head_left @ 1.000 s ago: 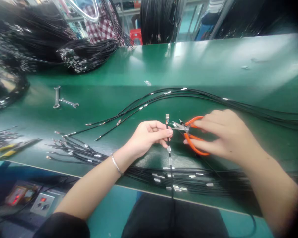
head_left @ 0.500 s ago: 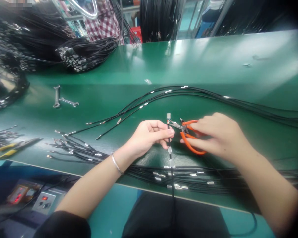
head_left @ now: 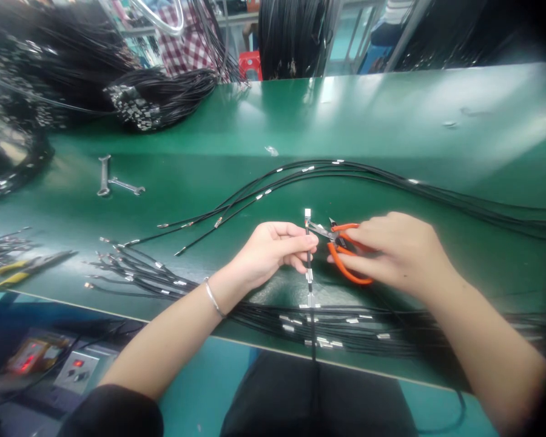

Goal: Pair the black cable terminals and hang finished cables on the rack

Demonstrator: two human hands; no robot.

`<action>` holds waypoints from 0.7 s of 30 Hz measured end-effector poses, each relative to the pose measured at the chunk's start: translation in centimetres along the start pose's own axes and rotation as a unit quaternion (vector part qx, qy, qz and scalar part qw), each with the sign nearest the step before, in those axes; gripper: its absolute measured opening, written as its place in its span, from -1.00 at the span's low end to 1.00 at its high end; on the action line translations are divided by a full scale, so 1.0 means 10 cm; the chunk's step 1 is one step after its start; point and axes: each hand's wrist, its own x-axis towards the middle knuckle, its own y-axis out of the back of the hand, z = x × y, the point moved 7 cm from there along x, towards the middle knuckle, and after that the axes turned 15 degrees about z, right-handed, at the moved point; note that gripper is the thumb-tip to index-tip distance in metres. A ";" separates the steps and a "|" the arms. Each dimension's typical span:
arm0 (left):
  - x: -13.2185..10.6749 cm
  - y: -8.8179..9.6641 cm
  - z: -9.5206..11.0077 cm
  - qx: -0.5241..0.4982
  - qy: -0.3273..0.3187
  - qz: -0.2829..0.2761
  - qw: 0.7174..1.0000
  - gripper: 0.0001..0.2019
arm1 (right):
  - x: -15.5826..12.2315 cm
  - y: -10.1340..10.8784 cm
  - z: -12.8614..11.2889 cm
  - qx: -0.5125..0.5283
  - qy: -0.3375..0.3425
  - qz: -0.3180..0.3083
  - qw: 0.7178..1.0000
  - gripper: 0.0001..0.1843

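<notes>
My left hand (head_left: pixel 279 249) pinches a black cable (head_left: pixel 313 340) just below its tip, and the cable hangs down past the table edge. At its upper end sits a small whitish connector (head_left: pixel 307 213), with a bit of reddish wire below it. Orange-handled pliers (head_left: pixel 350 278) are gripped in my right hand (head_left: pixel 391 249). Their pointed jaws reach left to the cable just under the connector; whether they touch it I cannot tell. White labels (head_left: pixel 310 276) sit on the cable below my left fingers.
Bundled black cables (head_left: pixel 368 349) lie along the near edge, and several more cables (head_left: pixel 364 173) curve behind my hands. Two wrenches (head_left: pixel 104 176) and yellow-handled pliers (head_left: pixel 16 279) lie at left on the green table (head_left: pixel 391 121). Heaped cables (head_left: pixel 164 100) fill the back left.
Both hands, the cable and the orange pliers sit very slightly further left in view. The grips look the same.
</notes>
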 end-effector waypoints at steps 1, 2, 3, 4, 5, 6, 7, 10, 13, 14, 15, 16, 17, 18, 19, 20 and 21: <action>0.00 0.00 0.00 0.000 0.002 0.000 1.000 -0.74 | 0.00 0.00 0.00 0.002 -0.002 -0.002 1.000 -0.73; 0.00 0.00 0.00 0.000 0.002 0.000 1.000 -0.74 | 0.01 -0.01 0.00 0.004 -0.004 -0.003 1.000 -0.72; 0.00 0.00 0.00 -0.001 0.002 -0.002 1.000 -0.75 | 0.01 -0.01 0.00 0.007 -0.006 -0.005 1.000 -0.72; 0.00 0.00 0.00 -0.003 0.001 -0.003 1.000 -0.76 | 0.01 -0.01 0.00 0.010 -0.008 -0.008 1.000 -0.72; 0.00 0.00 0.00 -0.005 0.000 -0.004 1.000 -0.76 | 0.01 -0.01 0.00 0.013 -0.010 -0.010 1.000 -0.72; 0.01 0.00 0.00 -0.005 0.000 -0.004 1.000 -0.77 | 0.01 -0.01 0.00 0.014 -0.013 -0.013 1.000 -0.72; 0.01 0.01 0.00 -0.005 0.000 -0.002 1.000 -0.77 | 0.01 -0.02 0.01 0.017 -0.017 -0.017 1.000 -0.72; 0.02 0.02 -0.01 0.001 -0.003 0.003 1.000 -0.76 | 0.00 -0.03 0.02 0.030 -0.032 -0.027 0.999 -0.71; 0.01 0.02 -0.01 0.003 -0.006 0.002 1.000 -0.76 | -0.01 -0.04 0.03 0.049 -0.043 -0.036 0.997 -0.71; 0.01 0.02 -0.01 0.002 -0.008 0.002 1.000 -0.76 | -0.01 -0.04 0.04 0.057 -0.047 -0.037 0.997 -0.71; 0.01 0.02 0.00 0.002 -0.010 0.002 1.000 -0.76 | -0.01 -0.04 0.04 0.068 -0.052 -0.040 0.996 -0.71; 0.01 0.02 0.00 0.003 -0.013 0.001 1.000 -0.76 | -0.01 -0.04 0.04 0.080 -0.059 -0.044 0.994 -0.72; 0.01 0.02 0.00 0.004 -0.016 0.000 1.000 -0.75 | -0.01 -0.05 0.04 0.091 -0.067 -0.049 0.992 -0.72; 0.01 0.01 0.01 0.005 -0.018 -0.002 1.000 -0.75 | -0.01 -0.05 0.04 0.102 -0.076 -0.054 0.990 -0.72; 0.00 0.01 0.01 0.007 -0.020 -0.004 1.000 -0.75 | -0.01 -0.05 0.04 0.111 -0.085 -0.059 0.988 -0.71; 0.00 0.01 0.01 0.009 -0.021 -0.006 1.000 -0.75 | -0.01 -0.06 0.04 0.119 -0.093 -0.063 0.987 -0.70; 0.00 0.00 0.02 0.010 -0.021 -0.007 1.000 -0.76 | -0.01 -0.06 0.04 0.125 -0.100 -0.066 0.985 -0.69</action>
